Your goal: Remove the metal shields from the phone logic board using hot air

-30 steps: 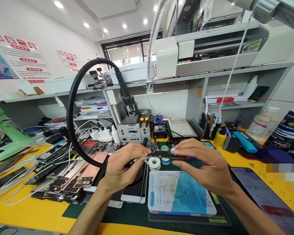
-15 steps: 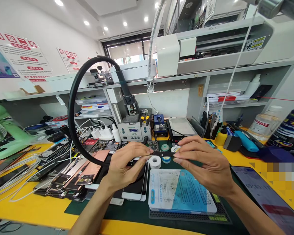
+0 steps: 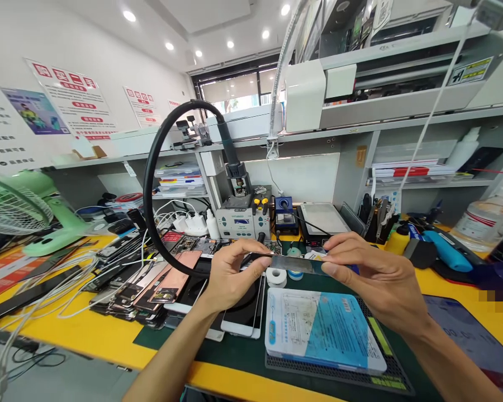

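Currently, thin dark panel [image 3: 293, 264] raised above the yellow counter [image 3: 77, 343], seen nearly edge-on. Left hand [image 3: 235, 276] and right hand [image 3: 377, 279]: fingers pinched closed on its opposite ends. Blue-and-white box [image 3: 318, 332] lies lower, between the forearms; white spool [image 3: 275, 282] just beyond it.

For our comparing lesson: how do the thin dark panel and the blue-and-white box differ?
The thin dark panel is held up between the left hand and right hand; the blue-and-white box lies on a dark mat. The panel is mostly dark, while the box is white and blue with printed text. The panel looks thinner than the box. Both look flat.
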Available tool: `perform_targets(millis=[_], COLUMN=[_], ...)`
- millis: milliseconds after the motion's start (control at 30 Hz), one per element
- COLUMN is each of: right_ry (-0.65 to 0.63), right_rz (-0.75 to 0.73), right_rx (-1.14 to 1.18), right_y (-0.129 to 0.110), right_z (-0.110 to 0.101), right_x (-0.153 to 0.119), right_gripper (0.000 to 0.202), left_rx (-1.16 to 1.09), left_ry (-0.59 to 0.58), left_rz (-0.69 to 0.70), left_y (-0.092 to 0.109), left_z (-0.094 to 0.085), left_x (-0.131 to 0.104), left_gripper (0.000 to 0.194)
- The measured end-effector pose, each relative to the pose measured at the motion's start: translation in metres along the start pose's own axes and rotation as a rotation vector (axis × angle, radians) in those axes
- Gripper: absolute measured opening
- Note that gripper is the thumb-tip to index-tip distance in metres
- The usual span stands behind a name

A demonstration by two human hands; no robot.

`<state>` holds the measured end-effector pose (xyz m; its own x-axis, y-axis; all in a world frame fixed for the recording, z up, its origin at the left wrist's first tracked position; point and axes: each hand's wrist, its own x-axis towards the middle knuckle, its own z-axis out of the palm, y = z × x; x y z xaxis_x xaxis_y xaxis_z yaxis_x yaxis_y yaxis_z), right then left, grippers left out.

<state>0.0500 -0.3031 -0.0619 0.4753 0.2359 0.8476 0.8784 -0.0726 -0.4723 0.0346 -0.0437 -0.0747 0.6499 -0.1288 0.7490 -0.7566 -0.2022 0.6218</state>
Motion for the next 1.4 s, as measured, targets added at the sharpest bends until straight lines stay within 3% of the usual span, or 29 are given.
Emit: perform_targets(millis=[333,633,867,967,1067,1167,1300,1400], right_ry=[-0.048,-0.084,-0.12,-0.122,-0.134,-0.199,-0.116,-0.1], right_rz=[-0.08,-0.174,-0.277,-0.383,-0.511,-0.619,-0.517,-0.428], right_rx=[-0.058,-0.159,-0.275,-0.404,-0.6,-0.719,-0.67,-0.587], right_y=[-0.004,-0.004,-0.008,-0.008,-0.004,0.001,-0.001,-0.005], right_z=[0.0,-0.004,-0.006,-0.008,-0.008,-0.003,0.014,0.02], right_x=[0.0,-0.002,0.0,-0.001,-0.007,-0.016,-0.023,-0.02], right_gripper=[0.021,0.024,0.031,0.031,0.028,0.031,0.029,0.025], left_rx=[-0.059,-0.04,-0.024,-0.033,-0.111,-0.221,-0.275,-0.211], left_ry=[-0.009,-0.03,0.001,0.034,0.034,-0.071,-0.223,-0.144], left_rz=[0.109,0.234,0.251,0.162,-0.055,-0.301,-0.48,-0.436], left_y=[0.003,0.008,0.006,0.004,0.002,-0.001,0.0,0.004], left_z=[0.001,-0.003,-0.003,-0.008,-0.015,-0.018,-0.015,-0.012], left_x=[-0.001,0.0,-0.001,-0.002,0.001,0.007,0.009,0.005], left_gripper=[0.009,0.015,0.025,0.031,0.045,0.041,0.04,0.034])
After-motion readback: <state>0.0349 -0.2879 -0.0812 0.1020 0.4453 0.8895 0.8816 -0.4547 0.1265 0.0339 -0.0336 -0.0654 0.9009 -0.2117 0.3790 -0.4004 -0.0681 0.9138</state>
